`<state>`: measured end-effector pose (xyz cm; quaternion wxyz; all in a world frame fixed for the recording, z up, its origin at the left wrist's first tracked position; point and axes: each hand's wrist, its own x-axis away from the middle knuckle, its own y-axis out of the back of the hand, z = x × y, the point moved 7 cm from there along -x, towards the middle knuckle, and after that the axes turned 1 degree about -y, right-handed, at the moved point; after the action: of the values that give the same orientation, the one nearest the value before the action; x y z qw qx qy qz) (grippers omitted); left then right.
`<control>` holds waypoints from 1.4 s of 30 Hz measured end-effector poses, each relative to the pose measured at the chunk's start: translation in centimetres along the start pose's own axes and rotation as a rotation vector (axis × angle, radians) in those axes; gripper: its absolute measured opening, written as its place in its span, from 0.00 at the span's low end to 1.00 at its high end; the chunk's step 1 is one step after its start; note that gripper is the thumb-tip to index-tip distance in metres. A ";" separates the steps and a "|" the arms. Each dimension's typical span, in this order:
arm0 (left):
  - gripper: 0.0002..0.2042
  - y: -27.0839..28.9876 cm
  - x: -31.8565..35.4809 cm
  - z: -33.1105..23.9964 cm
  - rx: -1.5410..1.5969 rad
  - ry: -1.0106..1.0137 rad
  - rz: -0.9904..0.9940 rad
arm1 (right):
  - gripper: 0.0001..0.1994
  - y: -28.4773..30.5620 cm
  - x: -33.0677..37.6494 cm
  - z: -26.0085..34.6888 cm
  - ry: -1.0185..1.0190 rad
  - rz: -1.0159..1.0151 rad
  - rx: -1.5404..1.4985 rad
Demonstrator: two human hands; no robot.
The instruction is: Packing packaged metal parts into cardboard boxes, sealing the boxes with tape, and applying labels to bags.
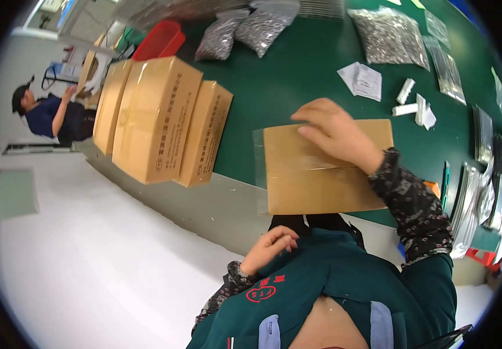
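Observation:
A brown cardboard box (320, 192) lies flat in front of me at the table's near edge, its flaps closed along a middle seam. Clear tape (259, 154) sticks out past its left side. Over the far half of the box is my right hand (335, 131), palm down, fingers bent and a little apart, with nothing held. Whether its fingertips press on the cardboard I cannot tell. My left hand (269, 247) hangs off the table near my body, below the box. Its fingers are loosely curled, and no object shows in them.
Several taped cartons (158, 122) stand at left on the green table (303, 58), near a red bin (160, 41). Bags of small metal parts (387, 35) and paper slips (361, 80) lie at the back. A green cutter (446, 183) and bagged strips (466, 198) lie right. Another person (50, 116) works far left.

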<state>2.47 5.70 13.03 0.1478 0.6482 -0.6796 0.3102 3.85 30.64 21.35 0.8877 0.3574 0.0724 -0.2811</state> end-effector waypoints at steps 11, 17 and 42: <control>0.22 4.9 -1.7 0.6 0.236 -0.229 -0.557 | 0.12 -10.3 -4.9 -2.3 -0.382 0.532 0.074; 0.23 5.0 -2.8 0.6 0.375 -0.248 -0.437 | 0.10 -10.8 -4.6 -3.2 -0.369 0.515 0.202; 0.37 9.5 -7.7 -5.0 -0.151 -0.951 -0.389 | 0.09 6.9 14.4 0.1 -0.651 -0.523 0.243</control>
<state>-6.93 14.56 10.05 -0.0760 0.8193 -0.5591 -0.1017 19.61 28.20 20.74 0.7147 0.3215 -0.1570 -0.6010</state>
